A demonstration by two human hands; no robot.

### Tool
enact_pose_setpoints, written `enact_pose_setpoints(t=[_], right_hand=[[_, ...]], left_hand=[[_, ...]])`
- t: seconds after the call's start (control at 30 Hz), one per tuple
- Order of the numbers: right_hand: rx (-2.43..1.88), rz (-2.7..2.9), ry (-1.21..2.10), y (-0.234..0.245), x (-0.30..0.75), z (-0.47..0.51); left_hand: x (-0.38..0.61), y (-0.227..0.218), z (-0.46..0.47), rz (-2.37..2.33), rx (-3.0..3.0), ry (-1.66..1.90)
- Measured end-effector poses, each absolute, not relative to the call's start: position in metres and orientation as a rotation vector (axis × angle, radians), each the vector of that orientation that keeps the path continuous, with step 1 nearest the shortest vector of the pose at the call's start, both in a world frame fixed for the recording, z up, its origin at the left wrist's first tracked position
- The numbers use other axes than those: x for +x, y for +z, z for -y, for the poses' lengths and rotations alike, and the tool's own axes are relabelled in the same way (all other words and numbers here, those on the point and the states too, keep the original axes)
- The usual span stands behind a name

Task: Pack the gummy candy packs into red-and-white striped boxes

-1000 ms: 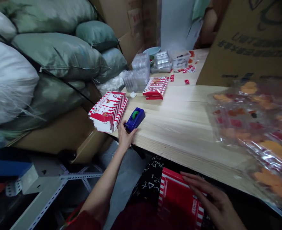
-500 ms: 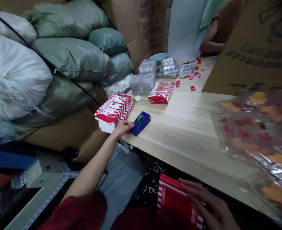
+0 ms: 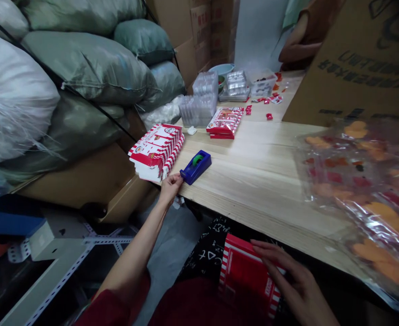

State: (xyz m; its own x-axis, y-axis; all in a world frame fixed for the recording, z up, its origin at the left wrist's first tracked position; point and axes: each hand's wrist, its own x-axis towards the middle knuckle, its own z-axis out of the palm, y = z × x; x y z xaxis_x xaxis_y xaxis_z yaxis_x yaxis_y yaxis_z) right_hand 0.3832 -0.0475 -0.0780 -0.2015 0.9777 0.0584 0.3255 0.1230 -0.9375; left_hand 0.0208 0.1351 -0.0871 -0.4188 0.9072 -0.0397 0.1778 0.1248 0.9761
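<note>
My left hand (image 3: 171, 184) pinches at the cutter end of a blue tape dispenser (image 3: 197, 168) near the table's edge. The tape between the fingertips is too thin to make out clearly. A green core (image 3: 197, 159) sits inside the dispenser. Low in the view, my right hand (image 3: 292, 274) holds a red box (image 3: 249, 274) with red-and-white striped edges against my lap, fingers along its right side. Left of the dispenser lies a stack of striped flat cartons (image 3: 157, 149).
Filled striped packs (image 3: 225, 122) and clear plastic trays (image 3: 197, 108) stand farther back. Clear bags of orange pieces (image 3: 372, 181) cover the table's right side, by a large cardboard box (image 3: 352, 68). Bulging sacks (image 3: 87, 68) pile up on the left. Another person's arm (image 3: 296, 47) shows at the back.
My left hand has drawn slightly toward me, away from the dispenser's side to its cutter end. My right hand and the red box stay nearly in place. The view has shifted slightly.
</note>
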Motion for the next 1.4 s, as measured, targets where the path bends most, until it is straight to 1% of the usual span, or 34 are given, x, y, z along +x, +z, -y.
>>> enact_pose_setpoints(t=[0.13,0.23,0.33,0.47,0.6,0.77,0.97,1.03,1.17,1.27,1.33,1.4], right_hand=[[-1.299,1.606,1.109,-0.07,0.373,0.049],[-1.295,1.527,0.997,-0.065,0.367,0.051],[-1.345,1.452,0.854,-0.059,0.362,0.054],[-1.325,1.459,0.695,-0.059,0.355,0.053],[-1.32,1.456,0.645,-0.069,0.348,0.052],[-1.36,1.453,0.579,-0.073,0.345,0.054],[-1.211,1.744,0.644,-0.065,0.356,0.048],[-1.182,1.747,0.672,-0.063,0.359,0.044],[-1.178,1.681,0.76,-0.06,0.359,0.038],[-1.171,1.619,0.827,-0.057,0.357,0.038],[-1.17,1.547,0.865,-0.054,0.358,0.04],[-1.188,1.432,0.894,-0.052,0.364,0.046]], left_hand=[[0.045,-0.073,-0.095,-1.78,1.142,1.362],[0.094,-0.055,-0.042,-1.623,1.222,1.232],[0.15,-0.039,0.008,-1.41,1.038,1.097],[0.197,-0.034,0.037,-1.247,0.798,1.078],[0.211,-0.038,0.035,-1.156,0.682,1.125],[0.213,-0.04,0.027,-1.205,0.623,1.147],[0.206,-0.046,0.02,-1.193,0.625,1.054],[0.199,-0.056,0.014,-1.273,0.752,1.006],[0.174,-0.073,-0.007,-1.496,1.296,0.954],[0.156,-0.074,-0.023,-1.333,1.625,0.884],[0.152,-0.073,-0.03,-1.129,1.659,0.722],[0.155,-0.072,-0.031,-1.055,1.601,0.573]])
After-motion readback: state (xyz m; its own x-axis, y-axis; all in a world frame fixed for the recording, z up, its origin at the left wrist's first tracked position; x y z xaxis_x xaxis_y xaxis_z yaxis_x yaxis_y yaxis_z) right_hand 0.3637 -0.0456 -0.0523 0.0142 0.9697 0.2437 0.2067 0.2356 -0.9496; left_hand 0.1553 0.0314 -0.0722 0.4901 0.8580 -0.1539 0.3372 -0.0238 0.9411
